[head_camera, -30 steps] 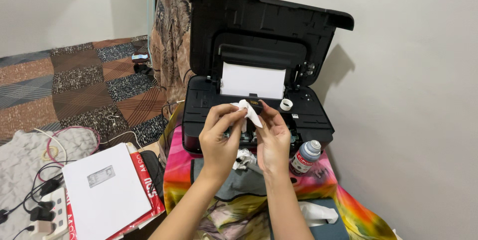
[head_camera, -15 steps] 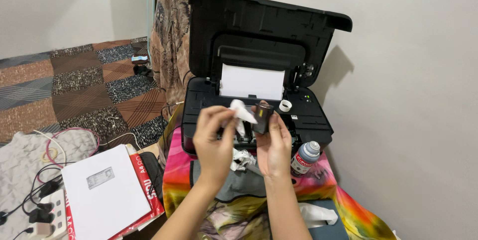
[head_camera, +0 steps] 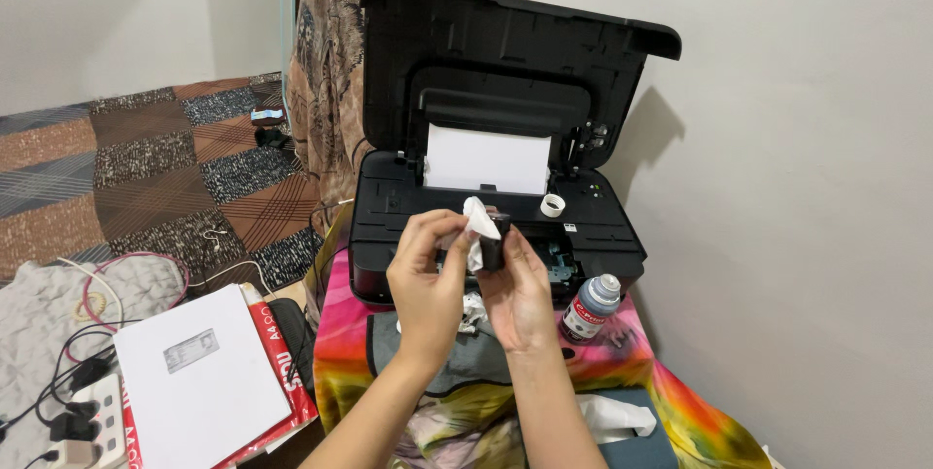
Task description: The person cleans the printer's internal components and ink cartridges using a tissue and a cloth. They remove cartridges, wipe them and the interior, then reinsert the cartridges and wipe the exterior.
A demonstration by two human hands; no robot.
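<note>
My right hand [head_camera: 520, 294] grips a small black ink cartridge [head_camera: 495, 243], held upright in front of the open black printer [head_camera: 486, 119]. My left hand [head_camera: 428, 279] pinches a piece of white tissue [head_camera: 476, 226] and presses it against the cartridge's top and side. Both hands hover just above the printer's open carriage bay. White paper [head_camera: 486, 160] stands in the printer's rear feed.
A grey-capped ink bottle [head_camera: 589, 308] and a white cap [head_camera: 553, 205] sit by the printer on a bright multicoloured cloth [head_camera: 632, 362]. Crumpled tissue [head_camera: 473, 312] lies below my hands; a tissue box [head_camera: 622, 425] is nearer. Paper reams [head_camera: 199, 372] and a power strip [head_camera: 73, 411] are on the left.
The cartridge was briefly uncovered and turned in my right hand. My left hand has brought the tissue back against it. The view has shifted slightly.
</note>
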